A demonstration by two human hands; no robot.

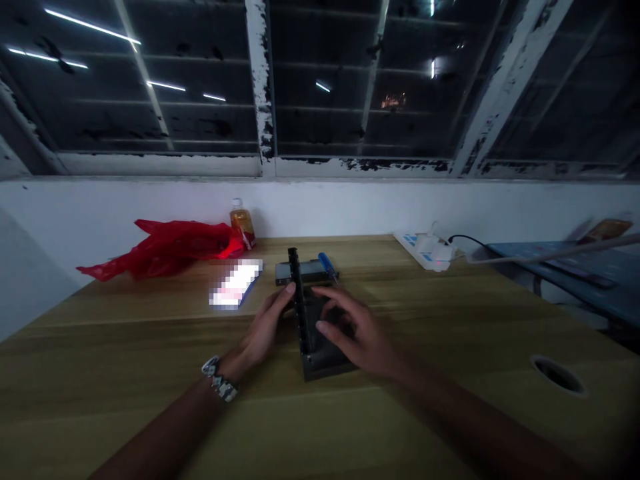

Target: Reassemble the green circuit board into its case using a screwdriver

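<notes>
A black boxy device [327, 360] with a long notched strip [299, 300] along its left side lies on the table in front of me. My left hand [265, 330] holds the strip's left side, its thumb on the edge and its other fingers mostly hidden. Over the device's right part hovers my right hand [357, 330], thumb and forefinger apart, with nothing visible between them. Just beyond the device is a flat grey-and-black piece [311, 271], partly covered by the strip. A blue-handled screwdriver [326, 263] rests against its right end.
To the left lie a phone with a bright, blurred-out screen [235, 285] and a crumpled red plastic bag [175, 250]. A drink bottle [242, 223] stands by the wall. A white power strip [423, 250] with a plug is at the back right. The wooden table [125, 380] has a cable hole [559, 377].
</notes>
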